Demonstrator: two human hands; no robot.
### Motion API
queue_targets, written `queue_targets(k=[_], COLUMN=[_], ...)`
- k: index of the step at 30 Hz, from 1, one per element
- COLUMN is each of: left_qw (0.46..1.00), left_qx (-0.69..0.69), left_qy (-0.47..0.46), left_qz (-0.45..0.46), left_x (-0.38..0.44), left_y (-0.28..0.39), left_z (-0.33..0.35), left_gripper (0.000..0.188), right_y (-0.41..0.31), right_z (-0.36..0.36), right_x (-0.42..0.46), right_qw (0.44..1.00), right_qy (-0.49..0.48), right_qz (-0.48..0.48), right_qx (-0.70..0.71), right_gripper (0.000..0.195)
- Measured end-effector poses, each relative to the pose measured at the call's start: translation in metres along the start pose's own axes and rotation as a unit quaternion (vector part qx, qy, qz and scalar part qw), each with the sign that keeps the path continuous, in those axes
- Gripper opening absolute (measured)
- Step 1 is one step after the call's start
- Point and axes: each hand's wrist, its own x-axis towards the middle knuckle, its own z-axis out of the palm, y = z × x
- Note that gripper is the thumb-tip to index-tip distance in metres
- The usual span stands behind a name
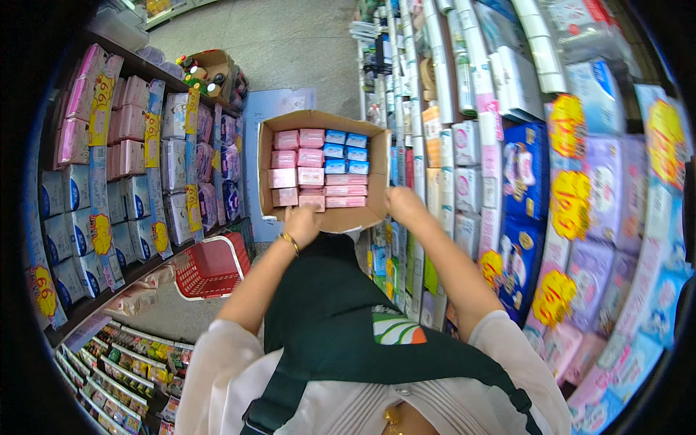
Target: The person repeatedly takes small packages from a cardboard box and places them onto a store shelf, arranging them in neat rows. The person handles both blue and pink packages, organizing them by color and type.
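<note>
In front of me is an open cardboard box [379,209] filled with small packs in rows. Pink packs [284,178] fill the left columns, blue packs [346,151] sit at the far right, and flat pink packs [346,191] lie stacked below those. My left hand [303,224] reaches over the near rim, its fingers against the nearest pink pack [312,201]; blur hides whether they grip it. With fingers curled, my right hand [405,206] holds the box's right edge. A dark green apron [326,304] covers my front.
Shelves of pink packages [133,117] and blue-white packages [81,234] line the left. A red plastic basket [209,266] stands on the floor there. Close on the right, a tall shelf holds purple packages [603,187] behind yellow price tags [570,205]. A carton of bottles [209,76] stands farther back.
</note>
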Motion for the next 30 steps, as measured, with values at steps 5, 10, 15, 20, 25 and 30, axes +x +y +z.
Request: queue_targets(k=[5,10,15,20,25,30], left_qw=[0.999,0.997,0.994,0.993,0.972,0.962], left_qx=[-0.052,-0.081,-0.110,-0.119,-0.237,-0.271], left_qy=[0.008,-0.007,-0.014,-0.002,-0.001,-0.011], left_qz=[-0.015,-0.013,-0.011,0.011,0.002,-0.028], left_x=[0.006,0.022,0.044,0.083,0.144,0.192], left_y=[-0.020,-0.034,-0.046,-0.056,-0.065,-0.065], left_z=[0.053,0.081,0.105,0.128,0.171,0.190], left_gripper=[0.029,0.034,0.035,0.036,0.043,0.052], right_y=[0.073,0.083,0.097,0.100,0.099,0.102], right_z=[0.159,0.199,0.247,0.262,0.261,0.263], right_x=[0.104,0.185,0.228,0.233,0.230,0.229], right_qw=[0.999,0.995,0.983,0.978,0.976,0.976], right_qy=[-0.009,0.001,0.076,0.123,0.141,0.081], right_qz=[0.017,0.032,0.075,0.081,0.066,0.093], right_qx=[-0.046,-0.099,-0.152,-0.149,-0.154,-0.179], right_gripper=[0.018,0.028,0.031,0.034,0.030,0.029])
